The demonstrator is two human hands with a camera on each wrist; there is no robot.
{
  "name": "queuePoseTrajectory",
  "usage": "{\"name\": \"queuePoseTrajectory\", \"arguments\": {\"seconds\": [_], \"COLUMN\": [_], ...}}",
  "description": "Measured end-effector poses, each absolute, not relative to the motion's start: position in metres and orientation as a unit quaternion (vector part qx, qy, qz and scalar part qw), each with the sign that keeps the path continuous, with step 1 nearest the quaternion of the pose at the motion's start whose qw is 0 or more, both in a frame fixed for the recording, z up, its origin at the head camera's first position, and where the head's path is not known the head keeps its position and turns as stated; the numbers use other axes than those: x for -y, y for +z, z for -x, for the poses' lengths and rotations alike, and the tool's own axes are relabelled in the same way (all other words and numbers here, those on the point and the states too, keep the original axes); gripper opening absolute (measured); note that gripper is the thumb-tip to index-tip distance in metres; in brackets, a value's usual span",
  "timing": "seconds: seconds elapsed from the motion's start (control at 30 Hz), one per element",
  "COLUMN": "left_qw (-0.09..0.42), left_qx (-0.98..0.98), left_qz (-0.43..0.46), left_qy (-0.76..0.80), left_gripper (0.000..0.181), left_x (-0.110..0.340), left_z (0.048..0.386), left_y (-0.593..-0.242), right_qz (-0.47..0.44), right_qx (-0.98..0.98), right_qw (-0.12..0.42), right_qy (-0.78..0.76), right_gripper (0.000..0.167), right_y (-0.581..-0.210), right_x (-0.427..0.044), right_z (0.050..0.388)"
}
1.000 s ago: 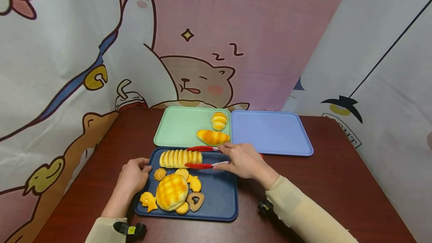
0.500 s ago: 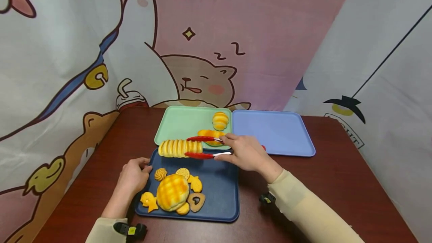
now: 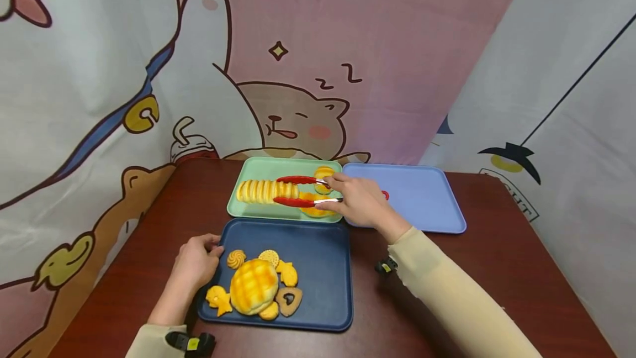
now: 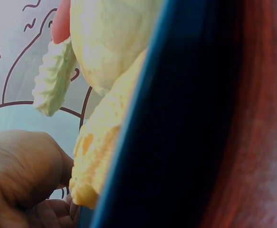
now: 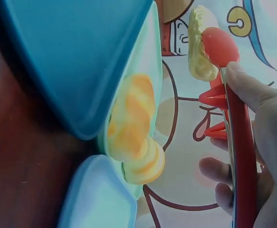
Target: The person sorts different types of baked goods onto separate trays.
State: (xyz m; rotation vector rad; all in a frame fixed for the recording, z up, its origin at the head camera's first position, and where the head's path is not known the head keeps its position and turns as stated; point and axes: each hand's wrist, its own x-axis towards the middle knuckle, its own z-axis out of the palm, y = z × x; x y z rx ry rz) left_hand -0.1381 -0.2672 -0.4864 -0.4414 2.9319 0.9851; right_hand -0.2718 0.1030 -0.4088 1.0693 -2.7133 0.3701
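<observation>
The right grip (image 3: 362, 199), curled round red tongs (image 3: 294, 202) clasping the ridged loaf (image 3: 259, 191) above the green tray (image 3: 263, 168) mid-frame, probably needs light, even pressure, while the left grip (image 3: 197, 259), lower left, holds the navy tray (image 3: 320, 269).

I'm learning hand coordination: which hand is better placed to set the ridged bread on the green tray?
Likely the right hand: its tongs grip the ridged bread above the green tray, while the left hand is at the edge of the dark tray.

right wrist | fingers (image 5: 214, 169) grip red tongs (image 5: 243, 152) | tongs hold pale bread (image 5: 199, 45) apart from green tray (image 5: 149, 47)
</observation>
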Motion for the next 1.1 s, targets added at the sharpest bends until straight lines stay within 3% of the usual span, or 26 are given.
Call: {"name": "queuePoseTrajectory", "arguments": {"seconds": [0.53, 1.1], "left_qw": [0.012, 0.008], "left_qx": [-0.933, -0.932], "left_qz": [0.144, 0.149], "left_qy": [0.328, 0.330], "left_gripper": [0.034, 0.034], "left_x": [0.267, 0.266], "left_z": [0.137, 0.138], "left_y": [-0.483, -0.484], "right_qz": [-0.311, -0.271], "right_qx": [0.941, 0.957], "right_qw": [0.073, 0.037], "right_qy": [0.111, 0.095], "right_gripper": [0.077, 0.069], "right_y": [-0.412, -0.438], "right_x": [-0.085, -0.075], "right_z": [0.331, 0.365]}}
